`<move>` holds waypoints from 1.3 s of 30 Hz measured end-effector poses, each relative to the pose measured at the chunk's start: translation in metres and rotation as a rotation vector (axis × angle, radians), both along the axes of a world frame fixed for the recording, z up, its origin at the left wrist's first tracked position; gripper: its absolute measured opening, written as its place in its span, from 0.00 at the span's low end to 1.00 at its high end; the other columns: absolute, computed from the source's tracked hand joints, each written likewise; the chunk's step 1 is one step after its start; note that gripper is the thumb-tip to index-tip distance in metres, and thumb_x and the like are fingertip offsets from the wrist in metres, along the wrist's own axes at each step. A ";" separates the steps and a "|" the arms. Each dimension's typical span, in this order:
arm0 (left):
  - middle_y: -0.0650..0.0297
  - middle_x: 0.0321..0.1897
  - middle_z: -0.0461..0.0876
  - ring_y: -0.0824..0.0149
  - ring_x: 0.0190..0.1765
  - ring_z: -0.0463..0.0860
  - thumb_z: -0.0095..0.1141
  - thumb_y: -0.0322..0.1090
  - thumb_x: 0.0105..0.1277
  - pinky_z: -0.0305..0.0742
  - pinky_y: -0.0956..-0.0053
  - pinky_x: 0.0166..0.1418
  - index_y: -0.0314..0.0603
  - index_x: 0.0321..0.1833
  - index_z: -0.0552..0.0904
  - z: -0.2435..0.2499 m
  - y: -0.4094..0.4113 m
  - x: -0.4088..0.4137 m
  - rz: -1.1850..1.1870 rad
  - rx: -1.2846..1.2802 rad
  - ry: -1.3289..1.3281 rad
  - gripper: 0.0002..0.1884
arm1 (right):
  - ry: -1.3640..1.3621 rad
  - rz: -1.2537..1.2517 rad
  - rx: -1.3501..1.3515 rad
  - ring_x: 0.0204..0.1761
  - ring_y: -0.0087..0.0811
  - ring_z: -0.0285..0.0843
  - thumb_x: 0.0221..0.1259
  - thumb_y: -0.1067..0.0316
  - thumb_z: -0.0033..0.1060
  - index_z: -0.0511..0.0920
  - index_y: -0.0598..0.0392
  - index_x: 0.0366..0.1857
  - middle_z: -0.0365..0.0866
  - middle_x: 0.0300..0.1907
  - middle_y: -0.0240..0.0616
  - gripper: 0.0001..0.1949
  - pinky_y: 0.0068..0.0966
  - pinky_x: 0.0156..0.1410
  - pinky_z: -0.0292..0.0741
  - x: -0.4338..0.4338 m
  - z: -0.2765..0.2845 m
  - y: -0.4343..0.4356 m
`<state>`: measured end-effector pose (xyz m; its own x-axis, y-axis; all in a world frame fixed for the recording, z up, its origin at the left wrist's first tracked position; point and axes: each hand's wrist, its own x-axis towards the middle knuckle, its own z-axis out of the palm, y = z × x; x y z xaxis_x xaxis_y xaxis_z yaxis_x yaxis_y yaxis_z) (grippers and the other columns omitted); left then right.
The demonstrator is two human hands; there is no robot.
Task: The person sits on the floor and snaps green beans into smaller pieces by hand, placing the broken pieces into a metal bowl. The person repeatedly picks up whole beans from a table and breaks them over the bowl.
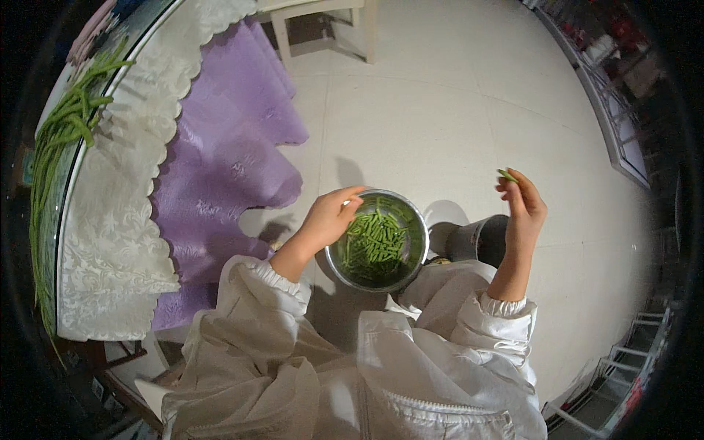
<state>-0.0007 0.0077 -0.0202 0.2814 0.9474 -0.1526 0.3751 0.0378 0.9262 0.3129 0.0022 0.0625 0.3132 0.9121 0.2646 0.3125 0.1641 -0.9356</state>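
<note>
A round stainless steel bowl [427, 242] sits before me at my knees, with many short cut pieces of green beans [378, 237] inside. My left hand [331, 215] is at the bowl's upper left rim, its thumb and fingers pinching the edge. Off to the right and apart from the bowl, my right hand [525, 201] is raised, holding a short piece of green bean [506, 175] between its fingertips. Long whole green beans [60, 124] lie in a bundle along the table edge at the far left, some tips hanging over.
A dark bin [477, 240] stands on the tiled floor [407, 126], partly behind my right forearm. To the left, a cream tablecloth [118, 220] and purple cloth [231, 137] hang from the table. A pale stool [322, 8] is at the top; a metal rack [616, 368] is lower right.
</note>
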 end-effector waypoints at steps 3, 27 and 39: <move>0.60 0.39 0.84 0.73 0.31 0.80 0.46 0.33 0.69 0.75 0.78 0.38 0.36 0.56 0.75 0.002 -0.004 0.002 -0.011 0.038 0.012 0.16 | -0.009 -0.273 0.054 0.38 0.24 0.80 0.63 0.71 0.54 0.79 0.62 0.46 0.83 0.36 0.39 0.11 0.17 0.39 0.72 0.045 -0.002 -0.035; 0.58 0.37 0.83 0.67 0.35 0.82 0.49 0.35 0.67 0.76 0.72 0.40 0.36 0.53 0.77 0.099 -0.107 -0.119 0.314 0.361 0.106 0.15 | -0.283 -0.104 -0.062 0.27 0.26 0.69 0.61 0.78 0.40 0.74 0.61 0.48 0.73 0.27 0.37 0.14 0.25 0.32 0.69 0.067 -0.126 -0.015; 0.59 0.50 0.76 0.59 0.56 0.73 0.53 0.36 0.62 0.66 0.63 0.58 0.41 0.50 0.80 0.261 -0.059 -0.225 0.780 1.129 0.937 0.15 | -0.334 0.057 -0.139 0.20 0.21 0.68 0.54 0.82 0.46 0.74 0.64 0.47 0.72 0.22 0.35 0.15 0.20 0.24 0.66 0.019 -0.117 -0.018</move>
<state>-0.2253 -0.0512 0.2404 -0.0697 0.5510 0.8316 0.9954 -0.0170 0.0947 0.3315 -0.0160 -0.0545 0.1779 0.9601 0.2159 0.5984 0.0686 -0.7982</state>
